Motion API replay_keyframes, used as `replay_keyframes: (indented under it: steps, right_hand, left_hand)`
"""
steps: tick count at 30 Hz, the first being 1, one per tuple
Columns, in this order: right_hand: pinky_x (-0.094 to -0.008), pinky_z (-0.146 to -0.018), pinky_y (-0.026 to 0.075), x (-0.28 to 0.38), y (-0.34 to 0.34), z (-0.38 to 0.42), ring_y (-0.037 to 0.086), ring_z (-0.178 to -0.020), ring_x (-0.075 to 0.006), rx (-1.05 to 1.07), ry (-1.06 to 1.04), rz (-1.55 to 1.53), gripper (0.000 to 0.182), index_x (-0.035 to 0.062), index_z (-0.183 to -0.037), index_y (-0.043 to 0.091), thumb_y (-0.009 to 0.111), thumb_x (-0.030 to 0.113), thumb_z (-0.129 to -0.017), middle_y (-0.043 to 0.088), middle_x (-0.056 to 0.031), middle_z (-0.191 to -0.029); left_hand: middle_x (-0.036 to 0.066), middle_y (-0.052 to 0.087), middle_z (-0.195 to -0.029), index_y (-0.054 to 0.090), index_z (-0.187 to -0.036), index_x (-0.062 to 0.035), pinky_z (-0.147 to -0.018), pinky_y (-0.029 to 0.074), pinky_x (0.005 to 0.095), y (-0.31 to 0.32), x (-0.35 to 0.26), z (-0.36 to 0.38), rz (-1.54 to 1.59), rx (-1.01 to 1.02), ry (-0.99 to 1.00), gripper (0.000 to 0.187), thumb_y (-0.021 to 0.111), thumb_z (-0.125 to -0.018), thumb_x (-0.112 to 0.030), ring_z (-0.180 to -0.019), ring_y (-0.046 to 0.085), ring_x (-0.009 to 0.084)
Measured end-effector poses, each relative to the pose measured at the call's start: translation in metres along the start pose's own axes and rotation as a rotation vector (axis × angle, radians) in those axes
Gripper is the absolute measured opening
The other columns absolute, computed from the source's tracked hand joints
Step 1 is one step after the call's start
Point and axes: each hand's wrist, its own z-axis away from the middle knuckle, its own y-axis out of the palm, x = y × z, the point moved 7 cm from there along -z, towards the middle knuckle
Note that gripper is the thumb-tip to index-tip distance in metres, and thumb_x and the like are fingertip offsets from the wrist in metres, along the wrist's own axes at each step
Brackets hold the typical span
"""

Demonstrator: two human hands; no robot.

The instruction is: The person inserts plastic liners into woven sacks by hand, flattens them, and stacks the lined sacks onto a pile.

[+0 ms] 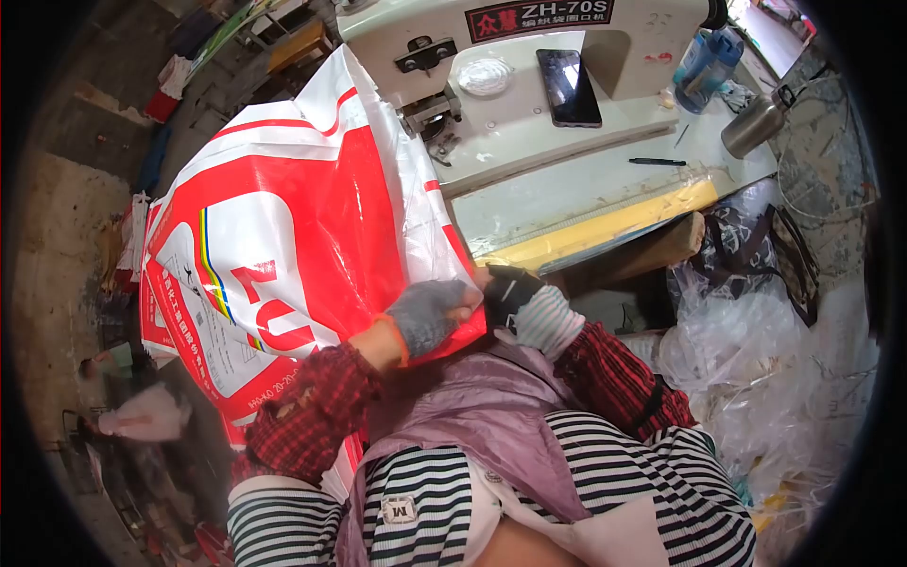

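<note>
A large red and white printed sack (pixel 340 203) hangs over the left side of the table and down beside my lap, its upper part near the sewing head. My left hand (pixel 430 317), in a grey knit glove with an orange cuff, is closed on the sack's near edge. Right beside it, my right hand (pixel 534 310), in a black and striped glove, is closed at the sack's corner, its fingertips partly hidden. Behind both hands stands a white bag sewing machine (pixel 378 38) marked ZH-70S.
On the machine bed lie a phone (pixel 570 88) and a clear wrapped roll (pixel 486 77). A black pen (pixel 658 162), a steel bottle (pixel 756 123) and a blue bottle (pixel 710 68) are farther right. Yellow tape (pixel 605 227) covers the table's front edge. Clear plastic (pixel 746 369) is heaped at right.
</note>
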Motion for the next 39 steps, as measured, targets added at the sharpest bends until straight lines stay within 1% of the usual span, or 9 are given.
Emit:
replay_keyframes:
  steps: [5, 7, 11, 13, 17, 18, 21, 32, 39]
  right_hand:
    - [-0.0351, -0.08, 0.046, -0.023, 0.034, -0.008, 0.056, -0.097, -0.0284, 0.326, 0.537, -0.412, 0.044, 0.0061, -0.106, 0.055, 0.069, 0.012, -0.064, 0.057, -0.0134, -0.106]
    - [-0.0328, -0.07, 0.046, 0.016, 0.016, -0.022, 0.058, -0.081, -0.0251, 0.038, -0.106, 0.129, 0.023, 0.0067, -0.097, 0.057, 0.061, 0.017, -0.077, 0.06, -0.0133, -0.09]
    - [-0.0345, -0.06, 0.044, -0.011, 0.042, -0.026, 0.054, -0.062, -0.024, 0.225, 0.807, -0.779, 0.02, 0.0057, -0.095, 0.056, 0.055, 0.022, -0.083, 0.057, -0.0122, -0.069]
    - [-0.0344, -0.06, 0.044, -0.018, 0.053, -0.029, 0.054, -0.06, -0.0239, 0.185, 0.833, -0.788, 0.02, 0.0055, -0.094, 0.056, 0.055, 0.022, -0.083, 0.056, -0.0123, -0.069]
    - [-0.0344, -0.061, 0.045, -0.049, 0.045, -0.058, 0.056, -0.062, -0.0245, -0.025, 0.419, -0.399, 0.023, 0.0046, -0.093, 0.057, 0.055, 0.025, -0.083, 0.057, -0.0133, -0.069]
    - [-0.0367, -0.066, 0.047, -0.068, 0.049, -0.065, 0.06, -0.071, -0.0258, 0.099, 0.684, -0.407, 0.028, 0.0037, -0.094, 0.058, 0.056, 0.029, -0.082, 0.06, -0.0148, -0.075]
    - [-0.0398, -0.073, 0.046, -0.098, 0.051, -0.086, 0.061, -0.078, -0.028, 0.157, 0.92, -0.271, 0.037, 0.0038, -0.089, 0.06, 0.06, 0.039, -0.078, 0.064, -0.0135, -0.08]
    - [-0.0268, -0.046, 0.036, -0.086, 0.053, -0.118, 0.046, -0.046, -0.0106, 0.187, 1.028, -0.822, 0.037, 0.0097, -0.073, 0.062, 0.055, 0.045, -0.083, 0.057, -0.0022, -0.056]
    - [-0.024, -0.074, 0.043, -0.068, 0.034, -0.199, 0.054, -0.085, -0.0106, -0.25, -0.035, -0.064, 0.03, 0.0049, -0.116, 0.055, 0.054, 0.017, -0.088, 0.059, -0.0036, -0.095]
  left_hand:
    - [0.019, 0.062, -0.105, 0.059, -0.114, -0.0068, -0.086, 0.045, 0.0357, -0.013, -0.046, -0.01, -0.422, 0.38, -0.173, 0.061, 0.054, -0.081, -0.057, -0.099, 0.059, 0.0321]
    - [0.019, 0.063, -0.1, 0.059, -0.115, -0.0074, -0.083, 0.046, 0.0403, -0.006, -0.066, -0.003, -0.876, 0.894, -0.172, 0.066, 0.053, -0.077, -0.062, -0.097, 0.059, 0.0349]
    - [0.008, 0.066, -0.085, 0.067, -0.096, -0.017, -0.081, 0.042, 0.0423, -0.049, -0.092, -0.002, -1.319, 0.95, -0.102, 0.034, 0.061, -0.072, -0.04, -0.083, 0.063, 0.0245]
    - [0.002, 0.066, -0.074, 0.067, -0.079, -0.0185, -0.076, 0.039, 0.0398, -0.051, -0.127, 0.012, -1.372, 1.105, -0.074, 0.016, 0.061, -0.068, -0.027, -0.071, 0.062, 0.0198]
    - [0.01, 0.062, -0.064, 0.066, -0.065, -0.007, -0.059, 0.045, 0.0426, -0.001, -0.103, 0.021, -0.991, 0.838, 0.029, 0.014, 0.058, -0.062, -0.018, -0.061, 0.06, 0.0261]
    - [0.014, 0.064, -0.071, 0.067, -0.073, -0.0049, -0.062, 0.049, 0.0449, 0.005, -0.1, 0.014, -1.274, 0.537, -0.058, 0.019, 0.058, -0.065, -0.019, -0.069, 0.063, 0.0313]
    - [0.015, 0.065, -0.078, 0.068, -0.081, -0.0061, -0.064, 0.05, 0.0443, 0.014, -0.045, -0.016, -0.956, 0.746, -0.021, 0.025, 0.058, -0.067, -0.025, -0.074, 0.063, 0.0339]
    - [0.02, 0.063, -0.08, 0.063, -0.084, -0.0045, -0.069, 0.048, 0.0446, -0.127, 0.068, -0.073, -0.717, -0.524, -0.195, 0.027, 0.055, -0.073, -0.028, -0.076, 0.062, 0.0351]
    - [0.021, 0.062, -0.093, 0.059, -0.093, -0.0017, -0.079, 0.048, 0.0413, -0.131, 0.053, -0.059, -0.531, -0.731, -0.407, 0.025, 0.061, -0.071, -0.013, -0.089, 0.061, 0.0365]
